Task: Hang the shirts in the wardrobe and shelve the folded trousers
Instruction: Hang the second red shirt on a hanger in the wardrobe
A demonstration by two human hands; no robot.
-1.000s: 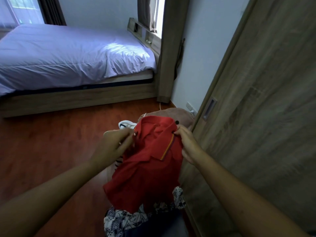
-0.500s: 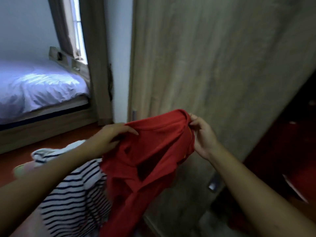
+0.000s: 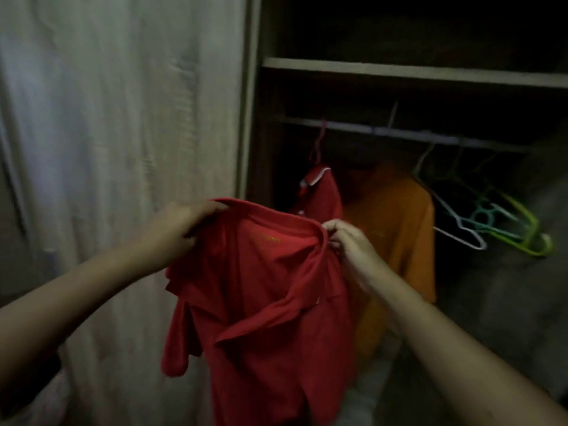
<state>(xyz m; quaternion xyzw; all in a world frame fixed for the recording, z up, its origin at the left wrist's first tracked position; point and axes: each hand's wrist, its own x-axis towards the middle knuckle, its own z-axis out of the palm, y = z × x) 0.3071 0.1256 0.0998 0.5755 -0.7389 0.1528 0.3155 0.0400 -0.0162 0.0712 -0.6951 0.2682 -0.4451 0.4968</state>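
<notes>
A red shirt (image 3: 264, 302) hangs from both my hands in front of the open wardrobe. My left hand (image 3: 181, 226) grips its top edge at the left, and my right hand (image 3: 347, 244) pinches the collar at the right. Inside, a second red shirt (image 3: 322, 195) and an orange shirt (image 3: 399, 229) hang from the rail (image 3: 399, 133). Empty hangers, white (image 3: 461, 232), teal and green (image 3: 522, 232), dangle at the right end of the rail.
The wooden wardrobe door (image 3: 123, 149) fills the left of the view. A shelf (image 3: 399, 72) runs above the rail. The wardrobe's lower right is dark and unclear.
The view has swung right from the bed and floor to the open wardrobe. Both hands have raised the red shirt and spread its top edge.
</notes>
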